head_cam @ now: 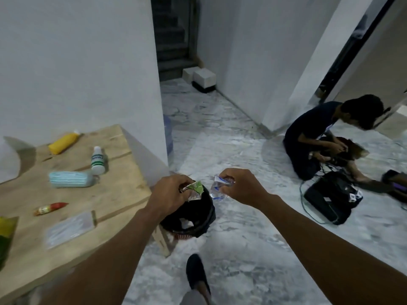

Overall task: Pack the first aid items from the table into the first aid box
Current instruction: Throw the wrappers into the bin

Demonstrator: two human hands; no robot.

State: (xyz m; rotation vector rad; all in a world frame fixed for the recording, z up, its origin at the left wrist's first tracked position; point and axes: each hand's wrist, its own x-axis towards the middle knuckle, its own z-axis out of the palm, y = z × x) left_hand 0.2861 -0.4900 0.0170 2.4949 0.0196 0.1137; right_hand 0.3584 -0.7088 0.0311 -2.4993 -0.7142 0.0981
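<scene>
Left hand [170, 192] pinching crumpled green-and-silver wrapper [194, 188] above black bin [193, 214]; right hand [240, 186] gripping clear plastic wrapper [218, 188]; white bottle [98, 160], blue roll [70, 179] on wooden table [123, 194] at left.

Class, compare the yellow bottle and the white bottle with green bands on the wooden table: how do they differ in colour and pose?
The yellow bottle lies on its side near the table's far edge; the white bottle with green bands stands upright, nearer the middle. The first is plain yellow, the second white with a green label. Both have white caps and rest untouched on the wooden table.
</scene>
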